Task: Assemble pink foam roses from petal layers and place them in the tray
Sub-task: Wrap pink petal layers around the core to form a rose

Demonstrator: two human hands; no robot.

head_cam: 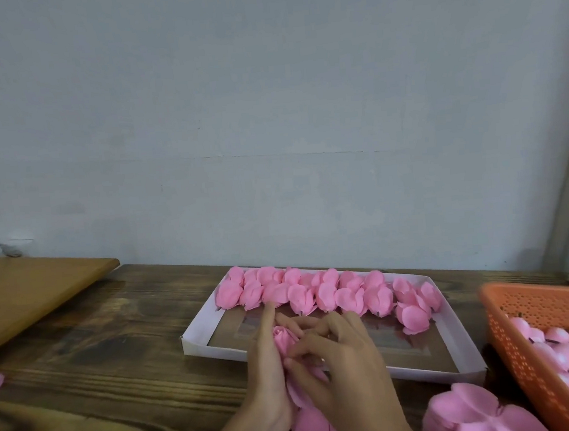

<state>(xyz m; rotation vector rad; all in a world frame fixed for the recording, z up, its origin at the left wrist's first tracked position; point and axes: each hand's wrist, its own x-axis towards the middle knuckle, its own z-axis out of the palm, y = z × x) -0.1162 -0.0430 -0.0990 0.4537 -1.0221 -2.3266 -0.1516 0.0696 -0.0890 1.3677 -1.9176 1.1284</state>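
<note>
As the left hand (pixel 270 364) and right hand (pixel 349 364) pinched the half-wrapped rose (pixel 285 341), it probably next needed the tray (pixel 198 345) beyond them.

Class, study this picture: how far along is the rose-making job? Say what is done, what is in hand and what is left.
Done: about two rows of finished roses line the far side of the tray. In hand: the left hand and right hand both hold a half-made rose. Left: the tray's near half is bare, while petal layers and an orange basket of pink buds wait.
</note>
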